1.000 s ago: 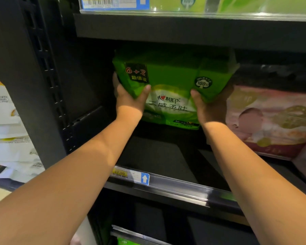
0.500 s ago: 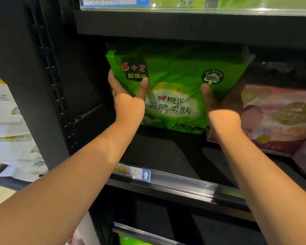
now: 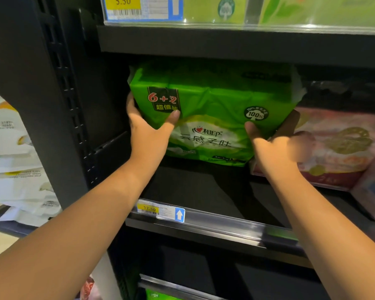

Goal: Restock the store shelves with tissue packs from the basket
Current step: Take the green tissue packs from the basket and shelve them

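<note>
Head cam has you holding the green tissue pack inside the middle bay of the black metal shelf, over on its left, up close under the board above. The wrap is glossy, crinkly plastic, soft and puffy, blocky in shape, with a "6+2" badge and a round "100%" stamp on the front.

Your left hand is clamped on the pack's left edge, thumb pressed flat across the front. Your right hand grips the lower right corner the same way, thumb on the front, but its fingers are blurry and tucked behind the pack, so you can't really see how they sit. It's also too dark under the pack to tell if it's touching the shelf board.

Just right of it sits a pink pack, matte-looking, print hard to read. On the near rail there's a shiny clear strip with a yellow price tag. White packs far left are cut off by the perforated upright.
</note>
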Demonstrator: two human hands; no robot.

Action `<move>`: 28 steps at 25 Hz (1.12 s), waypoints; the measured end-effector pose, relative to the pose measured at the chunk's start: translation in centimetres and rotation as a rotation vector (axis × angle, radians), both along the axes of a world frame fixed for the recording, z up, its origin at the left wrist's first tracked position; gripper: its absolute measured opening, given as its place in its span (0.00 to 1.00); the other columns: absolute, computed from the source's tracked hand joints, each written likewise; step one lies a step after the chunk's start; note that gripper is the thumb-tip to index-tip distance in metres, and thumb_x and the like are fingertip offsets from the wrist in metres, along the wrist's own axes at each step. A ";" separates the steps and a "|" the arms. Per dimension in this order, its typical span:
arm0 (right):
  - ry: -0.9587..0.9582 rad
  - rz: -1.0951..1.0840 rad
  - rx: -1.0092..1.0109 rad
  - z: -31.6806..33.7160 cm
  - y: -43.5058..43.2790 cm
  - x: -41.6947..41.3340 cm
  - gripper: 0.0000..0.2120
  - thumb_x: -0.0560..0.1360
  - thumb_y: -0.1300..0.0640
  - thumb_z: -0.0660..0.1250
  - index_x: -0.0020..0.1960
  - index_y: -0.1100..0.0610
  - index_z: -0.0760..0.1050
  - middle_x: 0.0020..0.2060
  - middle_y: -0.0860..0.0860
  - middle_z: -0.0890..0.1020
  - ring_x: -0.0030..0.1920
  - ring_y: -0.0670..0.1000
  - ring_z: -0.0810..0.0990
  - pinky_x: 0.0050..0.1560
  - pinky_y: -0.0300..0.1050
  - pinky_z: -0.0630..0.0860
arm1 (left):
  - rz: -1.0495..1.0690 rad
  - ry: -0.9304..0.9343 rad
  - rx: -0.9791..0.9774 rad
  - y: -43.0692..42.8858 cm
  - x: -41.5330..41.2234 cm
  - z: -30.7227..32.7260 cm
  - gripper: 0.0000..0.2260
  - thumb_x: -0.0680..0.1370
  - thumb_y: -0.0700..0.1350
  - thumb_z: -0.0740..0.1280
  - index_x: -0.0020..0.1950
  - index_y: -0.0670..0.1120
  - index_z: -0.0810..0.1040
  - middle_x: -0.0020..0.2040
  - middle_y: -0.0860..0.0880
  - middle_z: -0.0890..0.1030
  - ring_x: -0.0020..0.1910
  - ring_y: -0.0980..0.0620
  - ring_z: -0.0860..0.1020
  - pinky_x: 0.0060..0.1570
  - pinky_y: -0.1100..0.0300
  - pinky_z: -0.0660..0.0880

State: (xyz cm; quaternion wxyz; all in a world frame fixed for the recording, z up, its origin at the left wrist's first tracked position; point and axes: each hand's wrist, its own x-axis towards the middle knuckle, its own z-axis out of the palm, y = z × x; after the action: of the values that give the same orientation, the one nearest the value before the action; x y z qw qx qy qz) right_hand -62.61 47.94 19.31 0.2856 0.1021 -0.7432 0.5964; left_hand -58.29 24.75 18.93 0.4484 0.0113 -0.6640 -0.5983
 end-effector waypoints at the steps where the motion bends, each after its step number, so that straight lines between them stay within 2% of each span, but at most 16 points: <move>1: 0.006 0.014 0.031 0.2 -0.1 0.5 0.31 0.67 0.39 0.70 0.61 0.25 0.54 0.51 0.36 0.74 0.56 0.51 0.76 0.57 0.46 0.72 | 0.008 -0.023 -0.031 0.0 0.0 0.1 0.46 0.66 0.56 0.75 0.77 0.54 0.52 0.70 0.50 0.66 0.67 0.55 0.69 0.66 0.59 0.69; 2: -0.019 0.005 0.088 0.1 0.0 0.6 0.33 0.70 0.41 0.70 0.69 0.36 0.56 0.52 0.41 0.75 0.55 0.51 0.75 0.56 0.44 0.70 | 0.015 -0.049 -0.047 0.0 0.1 0.0 0.46 0.66 0.56 0.75 0.77 0.54 0.52 0.70 0.50 0.66 0.68 0.54 0.69 0.67 0.58 0.68; 4: -0.087 -0.064 0.197 0.0 0.1 1.1 0.33 0.74 0.44 0.69 0.71 0.56 0.61 0.46 0.49 0.77 0.47 0.54 0.75 0.49 0.43 0.69 | -0.004 -0.070 -0.024 -0.2 0.2 -0.2 0.43 0.68 0.55 0.75 0.76 0.54 0.54 0.70 0.49 0.66 0.68 0.54 0.69 0.68 0.55 0.68; 7: -0.117 -0.119 0.329 -0.3 0.0 1.9 0.24 0.74 0.45 0.69 0.51 0.67 0.69 0.26 0.52 0.71 0.30 0.56 0.72 0.31 0.44 0.65 | -0.029 -0.112 0.015 -0.1 0.8 -1.1 0.39 0.71 0.54 0.74 0.74 0.53 0.55 0.69 0.49 0.69 0.67 0.52 0.70 0.68 0.55 0.67; 10: -0.172 -0.082 0.281 -1.3 0.4 2.8 0.25 0.71 0.47 0.74 0.52 0.64 0.66 0.35 0.52 0.76 0.38 0.53 0.75 0.34 0.43 0.66 | -0.042 -0.107 0.020 0.1 2.2 -2.4 0.33 0.73 0.47 0.74 0.67 0.56 0.54 0.67 0.51 0.69 0.66 0.53 0.69 0.63 0.62 0.65; 12: -0.152 -0.032 0.239 -1.7 1.1 3.6 0.37 0.63 0.38 0.77 0.60 0.61 0.71 0.47 0.50 0.81 0.49 0.49 0.80 0.46 0.40 0.72 | -0.031 -0.065 0.004 0.0 3.0 -2.9 0.33 0.72 0.45 0.75 0.66 0.58 0.55 0.66 0.51 0.70 0.66 0.54 0.70 0.65 0.59 0.67; 14: -0.118 -0.004 0.201 -1.4 2.1 4.8 0.44 0.55 0.31 0.77 0.61 0.59 0.73 0.51 0.49 0.82 0.53 0.47 0.80 0.51 0.39 0.75 | -0.021 -0.017 -0.012 -0.2 3.5 -3.2 0.35 0.70 0.44 0.76 0.65 0.62 0.57 0.67 0.49 0.70 0.66 0.53 0.70 0.68 0.54 0.68; 16: -0.029 -0.021 0.190 -0.6 3.6 6.7 0.39 0.57 0.45 0.83 0.59 0.57 0.67 0.52 0.48 0.79 0.52 0.46 0.77 0.49 0.34 0.71 | -0.039 0.044 -0.067 0.2 4.2 -3.2 0.39 0.68 0.43 0.77 0.64 0.66 0.56 0.69 0.48 0.67 0.67 0.53 0.69 0.67 0.54 0.70; 17: 0.030 -0.055 0.217 -0.1 4.5 7.9 0.41 0.58 0.52 0.83 0.62 0.55 0.63 0.55 0.48 0.76 0.53 0.45 0.74 0.50 0.31 0.68 | -0.054 0.081 -0.113 0.6 4.6 -3.2 0.42 0.67 0.42 0.78 0.68 0.63 0.54 0.69 0.49 0.66 0.68 0.54 0.68 0.67 0.56 0.70; 19: 0.177 -0.122 0.378 0.5 5.8 9.6 0.47 0.58 0.54 0.84 0.69 0.50 0.61 0.65 0.49 0.68 0.64 0.42 0.66 0.61 0.30 0.63 | -0.086 0.159 -0.200 1.5 5.0 -3.1 0.45 0.65 0.40 0.79 0.72 0.43 0.53 0.67 0.51 0.64 0.68 0.60 0.67 0.65 0.64 0.69; 20: 0.241 -0.178 0.512 0.9 5.9 10.3 0.46 0.57 0.52 0.83 0.69 0.49 0.63 0.70 0.52 0.64 0.70 0.46 0.61 0.69 0.34 0.59 | -0.099 0.204 -0.241 1.6 5.2 -3.0 0.44 0.64 0.40 0.79 0.70 0.36 0.53 0.66 0.52 0.63 0.67 0.64 0.67 0.63 0.68 0.69; 21: 0.284 -0.230 0.636 1.1 5.9 10.4 0.45 0.57 0.48 0.82 0.68 0.50 0.65 0.72 0.56 0.62 0.73 0.53 0.58 0.74 0.45 0.56 | -0.111 0.252 -0.282 1.6 5.4 -2.7 0.42 0.65 0.43 0.79 0.67 0.34 0.54 0.65 0.52 0.64 0.65 0.66 0.68 0.62 0.69 0.69; 23: 0.312 -0.248 0.849 2.1 4.9 10.1 0.50 0.55 0.40 0.78 0.71 0.50 0.60 0.69 0.58 0.66 0.70 0.64 0.59 0.72 0.65 0.53 | -0.145 0.320 -0.334 1.5 5.9 -2.1 0.36 0.67 0.50 0.77 0.65 0.46 0.58 0.65 0.46 0.66 0.67 0.59 0.70 0.62 0.63 0.71; 24: 0.314 -0.240 0.934 2.9 4.0 10.1 0.52 0.55 0.36 0.75 0.73 0.49 0.57 0.66 0.58 0.68 0.67 0.65 0.63 0.68 0.67 0.55 | -0.159 0.340 -0.357 1.6 6.1 -1.8 0.32 0.68 0.53 0.76 0.62 0.51 0.60 0.66 0.41 0.67 0.68 0.50 0.71 0.63 0.56 0.72; 26: 0.334 -0.242 1.053 4.1 2.6 9.6 0.55 0.55 0.32 0.71 0.75 0.45 0.53 0.61 0.59 0.70 0.57 0.64 0.69 0.59 0.64 0.65 | -0.164 0.353 -0.427 2.0 6.3 -1.6 0.30 0.68 0.50 0.77 0.61 0.51 0.62 0.67 0.33 0.65 0.67 0.39 0.70 0.63 0.49 0.73; 28: 0.385 -0.265 1.024 4.2 2.0 9.1 0.51 0.57 0.32 0.73 0.74 0.42 0.55 0.57 0.61 0.70 0.51 0.64 0.70 0.52 0.61 0.67 | -0.181 0.366 -0.467 2.4 6.5 -1.1 0.31 0.68 0.43 0.77 0.63 0.48 0.62 0.69 0.33 0.64 0.68 0.39 0.69 0.63 0.49 0.72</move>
State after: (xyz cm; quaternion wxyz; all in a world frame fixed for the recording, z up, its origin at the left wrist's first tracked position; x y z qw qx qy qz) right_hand -53.52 49.90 23.53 0.4029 0.2404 -0.8786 0.0892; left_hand -51.80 27.19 17.84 0.4958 -0.2593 -0.6899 -0.4593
